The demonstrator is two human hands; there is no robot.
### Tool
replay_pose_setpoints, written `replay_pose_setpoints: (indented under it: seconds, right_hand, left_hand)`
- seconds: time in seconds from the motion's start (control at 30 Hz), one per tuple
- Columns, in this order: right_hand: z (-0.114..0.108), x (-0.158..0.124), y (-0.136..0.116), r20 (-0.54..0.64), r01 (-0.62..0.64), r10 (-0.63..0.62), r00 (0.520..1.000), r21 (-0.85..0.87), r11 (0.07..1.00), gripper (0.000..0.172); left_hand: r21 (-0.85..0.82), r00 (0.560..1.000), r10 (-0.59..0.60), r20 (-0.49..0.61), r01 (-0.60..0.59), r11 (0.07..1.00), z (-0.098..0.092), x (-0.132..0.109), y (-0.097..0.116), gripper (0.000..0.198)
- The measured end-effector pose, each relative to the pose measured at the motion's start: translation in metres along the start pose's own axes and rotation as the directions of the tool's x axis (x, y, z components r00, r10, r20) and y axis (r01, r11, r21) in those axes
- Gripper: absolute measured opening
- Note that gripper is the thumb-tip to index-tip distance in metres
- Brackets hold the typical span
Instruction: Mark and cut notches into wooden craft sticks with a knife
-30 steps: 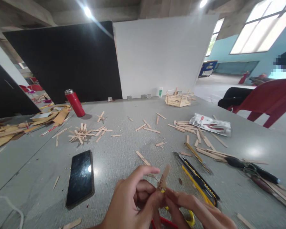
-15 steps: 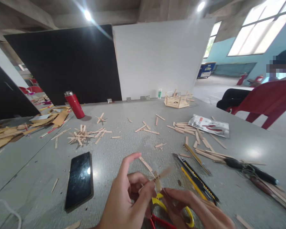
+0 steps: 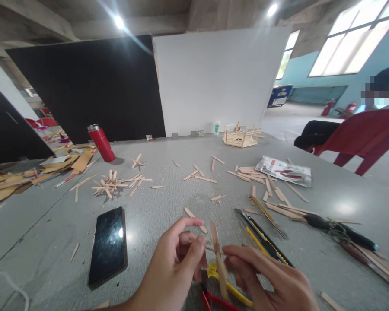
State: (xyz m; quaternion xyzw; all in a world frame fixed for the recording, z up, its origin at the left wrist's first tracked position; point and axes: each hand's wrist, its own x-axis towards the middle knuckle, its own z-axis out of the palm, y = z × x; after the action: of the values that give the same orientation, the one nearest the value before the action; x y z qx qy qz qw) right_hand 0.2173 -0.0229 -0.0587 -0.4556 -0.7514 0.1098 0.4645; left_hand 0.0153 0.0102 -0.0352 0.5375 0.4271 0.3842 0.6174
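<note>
My left hand (image 3: 178, 259) pinches the end of a thin wooden stick between thumb and fingers. My right hand (image 3: 262, 272) closes its fingertips on the other side of the same small piece. The piece is made of wooden craft sticks (image 3: 215, 235), the longer ones pointing away from me and blurred at the near end. Whether they are glued together I cannot tell. Beneath the hands lie yellow-handled scissors (image 3: 238, 296) and a red-handled tool (image 3: 218, 301), both partly covered. One loose craft stick (image 3: 194, 218) rests just beyond my left fingers.
A phone (image 3: 107, 244) lies at left, a red flask (image 3: 101, 143) behind it. Cutter knives (image 3: 266, 237) lie right of my hands, near a silver packet (image 3: 283, 169) and scattered sticks (image 3: 108, 185). A small stick frame (image 3: 241, 137) stands at the back. Someone sits on a red chair (image 3: 363, 134).
The held sticks have turned from slanting across to pointing nearly straight away from me. My right hand has shifted slightly, and the loose stick beyond my left fingers shows more fully.
</note>
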Motion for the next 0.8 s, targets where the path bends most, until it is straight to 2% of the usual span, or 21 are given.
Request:
replay_pose_setpoints:
  seconds: [0.07,0.17,0.27,0.4,0.53,0.63,0.8]
  right_hand:
    - [0.001,0.0,0.003,-0.068,-0.081,0.082,0.994,0.017,0.997,0.017]
    - [0.003,0.0,0.007,-0.067,-0.152,0.154,0.986,0.036,0.988,0.017]
    - [0.006,0.002,0.012,-0.079,-0.121,0.123,0.989,0.034,0.992,0.015]
    - [0.008,0.003,0.013,-0.083,-0.072,0.073,0.994,0.01,0.997,0.015]
    - [0.009,0.003,0.013,-0.058,-0.087,0.089,0.994,0.037,0.996,0.016]
    - [0.01,0.003,0.014,-0.062,-0.076,0.079,0.995,0.04,0.996,0.017]
    - [0.013,0.004,0.019,-0.082,0.004,-0.007,0.997,-0.031,1.0,0.016]
  left_hand:
    - [0.025,1.0,0.002,-0.031,-0.002,1.0,-0.001,0.003,-0.006,0.058]
    - [0.035,0.999,-0.017,-0.039,0.019,0.999,-0.002,0.005,-0.013,0.062]
    - [-0.052,0.998,-0.025,0.049,0.028,0.998,-0.001,0.002,-0.015,0.069]
    - [-0.093,0.989,-0.045,0.138,0.059,0.994,0.001,0.0,-0.016,0.089]
    - [-0.154,0.979,-0.003,0.205,0.035,0.987,0.0,0.006,-0.015,0.073]
    - [-0.217,0.975,-0.032,0.221,0.081,0.973,0.0,0.012,-0.012,0.073]
    - [-0.201,0.989,-0.039,0.146,0.068,0.977,-0.001,0.016,-0.012,0.08]
